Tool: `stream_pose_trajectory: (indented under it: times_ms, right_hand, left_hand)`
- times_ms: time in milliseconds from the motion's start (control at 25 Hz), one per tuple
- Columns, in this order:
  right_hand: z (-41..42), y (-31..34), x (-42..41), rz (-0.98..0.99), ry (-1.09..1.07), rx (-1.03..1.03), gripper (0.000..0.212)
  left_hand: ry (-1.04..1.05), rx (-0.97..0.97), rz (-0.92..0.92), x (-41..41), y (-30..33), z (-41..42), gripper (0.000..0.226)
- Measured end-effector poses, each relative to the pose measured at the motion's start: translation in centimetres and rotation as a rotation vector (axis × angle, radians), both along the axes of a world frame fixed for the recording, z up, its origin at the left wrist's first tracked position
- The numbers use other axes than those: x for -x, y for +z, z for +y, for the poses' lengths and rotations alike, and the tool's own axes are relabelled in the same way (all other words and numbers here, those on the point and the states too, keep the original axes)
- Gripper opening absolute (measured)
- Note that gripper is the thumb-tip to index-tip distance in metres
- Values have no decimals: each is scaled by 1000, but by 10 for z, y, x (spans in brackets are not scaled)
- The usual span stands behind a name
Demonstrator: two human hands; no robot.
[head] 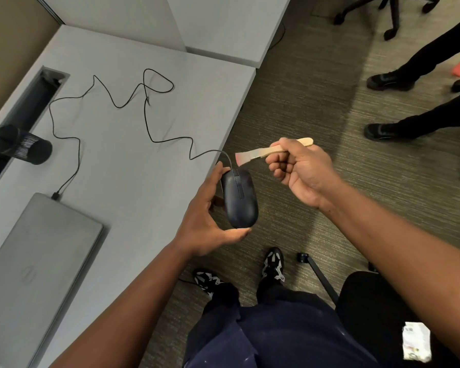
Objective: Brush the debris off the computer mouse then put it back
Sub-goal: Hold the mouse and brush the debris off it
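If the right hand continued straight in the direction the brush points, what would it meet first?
The right hand aims the wooden-handled brush leftward; its bristles would probably first meet the thin black cable at the front of the dark computer mouse in the left hand. Depth is unclear.

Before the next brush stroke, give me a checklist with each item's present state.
1. Left hand holds the mouse firmly: ok.
2. Right hand grips the brush: ok.
3. Bristles touching the mouse: not ok, they are apart from it.
4. Mouse held off the desk edge, over the carpet: ok.
5. Cable slack on the desk: ok.
6. Debris left on the mouse: cannot tell.
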State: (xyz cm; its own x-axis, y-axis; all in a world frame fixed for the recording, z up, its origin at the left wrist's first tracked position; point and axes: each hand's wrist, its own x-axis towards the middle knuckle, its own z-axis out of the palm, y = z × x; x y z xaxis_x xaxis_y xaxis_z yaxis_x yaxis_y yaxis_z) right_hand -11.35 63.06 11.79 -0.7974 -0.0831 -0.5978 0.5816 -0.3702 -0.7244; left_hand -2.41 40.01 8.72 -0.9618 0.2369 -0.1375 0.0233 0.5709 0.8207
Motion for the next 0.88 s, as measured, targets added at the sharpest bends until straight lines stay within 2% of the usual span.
stream_pose_trajectory:
  times_ms: [120,240,400,560,640,760,880]
  right_hand:
    - [-4,-3,-3,-14,78,-38,22]
    - [0,-7,-3,-2,30,-136,22]
    - [-7,-2,-6,68,71,-60,22]
    - [-6,-3,-7,187,130,-281,21]
    - [-3,-1,-8,229,90,-243,20]
    - [-3,0,-10,168,93,-94,19]
    - [5,-6,-12,83,104,-135,19]
  left_hand:
    - [3,4,-3,0,2,2,138]
    - [-17,5,-12,-1,3,0,137]
    - [-23,5,-27,-3,2,1,137]
    - [-24,-3,-20,-2,1,0,135]
    - [-16,-3,-25,-2,1,-1,135]
    - [26,-12,-22,-1,0,-1,137]
    - [68,-42,17,0,-2,-2,135]
